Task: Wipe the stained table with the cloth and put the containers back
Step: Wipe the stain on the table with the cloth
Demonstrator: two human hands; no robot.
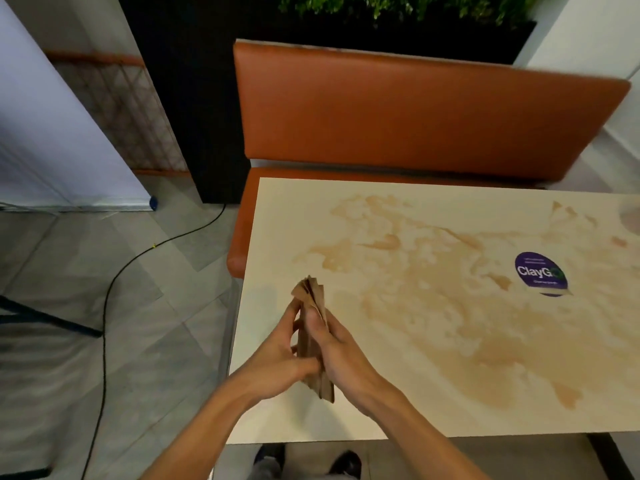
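While left hand [280, 356] and right hand [343, 355] grip cloth [312, 293] | table [349, 419] stained

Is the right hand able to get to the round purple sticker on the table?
Probably yes. Only stained table lies between the right hand and the purple sticker, though it and the left hand hold the folded brown cloth.

— What's cut off?
— The worktop [381, 410] runs past the right edge; a round brownish mark [631, 220] there is half lost.
— Hidden?
— The middle of the cloth [313, 289], gripped between left hand [277, 362] and right hand [341, 355]; the sticker [540, 273] has small print too tiny to read.
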